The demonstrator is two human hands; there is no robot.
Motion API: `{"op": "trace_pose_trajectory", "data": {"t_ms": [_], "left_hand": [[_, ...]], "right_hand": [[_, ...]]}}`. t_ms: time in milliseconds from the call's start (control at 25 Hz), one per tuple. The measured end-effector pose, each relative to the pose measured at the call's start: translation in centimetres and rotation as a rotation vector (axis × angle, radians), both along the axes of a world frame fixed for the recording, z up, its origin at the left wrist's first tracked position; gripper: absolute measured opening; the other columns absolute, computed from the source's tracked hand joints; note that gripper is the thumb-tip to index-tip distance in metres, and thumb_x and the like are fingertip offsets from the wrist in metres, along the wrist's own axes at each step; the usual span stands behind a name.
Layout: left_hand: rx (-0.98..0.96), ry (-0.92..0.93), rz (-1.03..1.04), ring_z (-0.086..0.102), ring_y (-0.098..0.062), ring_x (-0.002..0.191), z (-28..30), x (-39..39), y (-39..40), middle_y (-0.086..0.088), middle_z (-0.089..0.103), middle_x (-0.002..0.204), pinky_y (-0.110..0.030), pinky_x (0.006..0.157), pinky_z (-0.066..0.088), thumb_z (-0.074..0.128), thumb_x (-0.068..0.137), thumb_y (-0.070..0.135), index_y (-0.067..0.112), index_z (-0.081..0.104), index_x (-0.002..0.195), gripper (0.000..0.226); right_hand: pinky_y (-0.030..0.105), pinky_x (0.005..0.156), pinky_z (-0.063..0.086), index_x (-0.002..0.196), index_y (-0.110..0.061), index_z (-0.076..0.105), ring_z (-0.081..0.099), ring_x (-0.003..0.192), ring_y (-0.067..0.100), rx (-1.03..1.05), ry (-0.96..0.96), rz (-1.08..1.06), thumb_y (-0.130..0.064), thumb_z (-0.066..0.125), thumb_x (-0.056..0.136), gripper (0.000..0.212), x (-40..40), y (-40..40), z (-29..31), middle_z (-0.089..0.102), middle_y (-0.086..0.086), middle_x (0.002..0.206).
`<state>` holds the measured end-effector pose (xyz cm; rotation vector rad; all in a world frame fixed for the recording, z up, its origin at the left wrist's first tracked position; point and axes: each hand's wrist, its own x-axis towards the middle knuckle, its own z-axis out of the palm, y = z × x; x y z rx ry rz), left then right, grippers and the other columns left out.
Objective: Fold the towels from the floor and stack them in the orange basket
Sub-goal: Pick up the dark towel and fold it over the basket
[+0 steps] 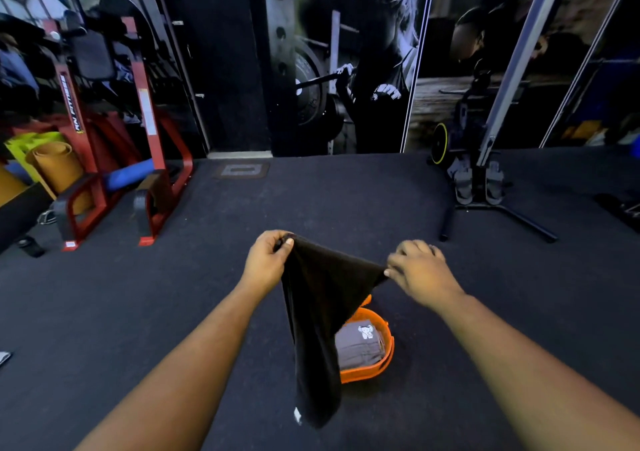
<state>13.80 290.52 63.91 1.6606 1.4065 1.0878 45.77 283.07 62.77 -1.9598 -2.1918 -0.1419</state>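
A black towel [320,312] hangs in the air in front of me, stretched between both hands along its top edge. My left hand [268,258] pinches its upper left corner. My right hand [417,270] pinches the upper right corner, slightly blurred. The towel's lower end droops to a point with a small white tag. Behind and below it, the orange basket [382,364] stands on the floor, partly hidden by the towel. A folded grey towel [360,346] with a small white elephant mark lies inside the basket.
Dark gym floor all around. A red weight machine [114,160] with rolled mats [52,166] stands at the far left. An exercise machine on a black stand [485,187] is at the far right. A wall with large posters is ahead.
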Motion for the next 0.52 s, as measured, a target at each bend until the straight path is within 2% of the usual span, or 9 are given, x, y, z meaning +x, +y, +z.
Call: {"op": "trace_pose_trajectory", "data": {"t_ms": [80, 160, 240, 280, 320, 360, 440, 480, 520], "left_hand": [[-0.029, 0.094, 0.056, 0.068, -0.02, 0.09, -0.1, -0.5, 0.7, 0.001, 0.07, 0.094, -0.033, 0.077, 0.051, 0.058, 0.102, 0.021, 0.02, 0.069, 0.098, 0.011], [-0.048, 0.111, 0.125, 0.067, -0.023, 0.089, -0.1, -0.7, 1.3, 0.0, 0.07, 0.091, -0.031, 0.073, 0.046, 0.057, 0.103, 0.021, 0.015, 0.069, 0.101, 0.013], [-0.06, 0.028, 0.164, 0.064, -0.021, 0.087, 0.4, -0.7, 1.5, -0.002, 0.069, 0.092, -0.031, 0.073, 0.045, 0.056, 0.104, 0.021, 0.012, 0.068, 0.101, 0.015], [-0.058, -0.028, 0.181, 0.063, -0.019, 0.086, 0.8, -0.6, 1.6, -0.002, 0.068, 0.092, -0.031, 0.074, 0.045, 0.055, 0.104, 0.02, 0.012, 0.067, 0.099, 0.015], [-0.05, -0.075, 0.193, 0.062, -0.017, 0.085, 1.0, -0.6, 1.7, -0.002, 0.068, 0.092, -0.032, 0.074, 0.046, 0.055, 0.104, 0.019, 0.012, 0.067, 0.098, 0.015], [-0.039, -0.093, 0.201, 0.061, -0.016, 0.085, 1.2, -0.7, 1.8, -0.001, 0.068, 0.092, -0.032, 0.075, 0.046, 0.055, 0.104, 0.019, 0.013, 0.067, 0.097, 0.015], [-0.021, -0.091, 0.176, 0.063, -0.017, 0.085, 1.3, -0.9, 1.6, -0.001, 0.069, 0.092, -0.035, 0.078, 0.049, 0.055, 0.103, 0.019, 0.015, 0.067, 0.097, 0.014], [-0.023, -0.081, 0.161, 0.065, -0.019, 0.088, 1.0, -0.9, 1.5, -0.002, 0.071, 0.095, -0.038, 0.081, 0.051, 0.055, 0.103, 0.02, 0.015, 0.067, 0.099, 0.013], [-0.034, -0.062, 0.153, 0.066, -0.02, 0.091, 0.8, -0.8, 1.2, -0.003, 0.071, 0.097, -0.04, 0.084, 0.052, 0.055, 0.104, 0.021, 0.015, 0.067, 0.102, 0.014]], "right_hand": [[0.043, 0.099, 0.042, 0.093, -0.029, 0.065, 0.051, 0.119, 0.018, 0.168, 0.137, 0.103, -0.041, 0.063, 0.095, 0.013, 0.4, 0.0, 1.3, 0.056, -0.009, 0.115], [0.033, 0.101, 0.042, 0.092, -0.026, 0.066, 0.052, 0.119, 0.012, 0.246, 0.405, 0.254, -0.034, 0.065, 0.096, 0.01, -0.6, -0.1, 2.2, 0.059, -0.01, 0.119], [0.023, 0.101, 0.039, 0.092, -0.019, 0.066, 0.054, 0.114, 0.004, 0.1, 0.798, 0.313, -0.024, 0.063, 0.1, 0.01, -2.6, -0.6, 3.0, 0.058, -0.008, 0.115], [0.021, 0.098, 0.039, 0.09, -0.018, 0.065, 0.053, 0.108, 0.002, -0.035, 0.929, 0.304, -0.022, 0.059, 0.102, 0.015, -3.4, -0.8, 3.4, 0.056, -0.006, 0.109], [0.023, 0.097, 0.039, 0.086, -0.02, 0.062, 0.052, 0.102, 0.002, -0.162, 0.943, 0.301, -0.026, 0.054, 0.105, 0.021, -3.8, -0.8, 3.5, 0.054, -0.006, 0.103], [0.027, 0.095, 0.039, 0.082, -0.026, 0.058, 0.05, 0.099, 0.005, -0.259, 0.812, 0.28, -0.038, 0.049, 0.105, 0.027, -3.7, -0.6, 3.6, 0.051, -0.006, 0.099], [0.037, 0.088, 0.043, 0.083, -0.032, 0.052, 0.047, 0.099, 0.011, -0.3, 0.316, 0.234, -0.065, 0.043, 0.096, 0.037, -2.7, -0.4, 3.8, 0.049, -0.009, 0.095], [0.04, 0.083, 0.047, 0.085, -0.032, 0.05, 0.049, 0.097, 0.014, -0.27, 0.169, 0.195, -0.068, 0.044, 0.094, 0.038, -2.0, -0.1, 3.9, 0.049, -0.009, 0.094], [0.041, 0.078, 0.049, 0.085, -0.029, 0.049, 0.051, 0.093, 0.015, -0.209, 0.159, 0.153, -0.062, 0.049, 0.096, 0.035, -1.5, 0.0, 4.2, 0.05, -0.008, 0.092]]}}
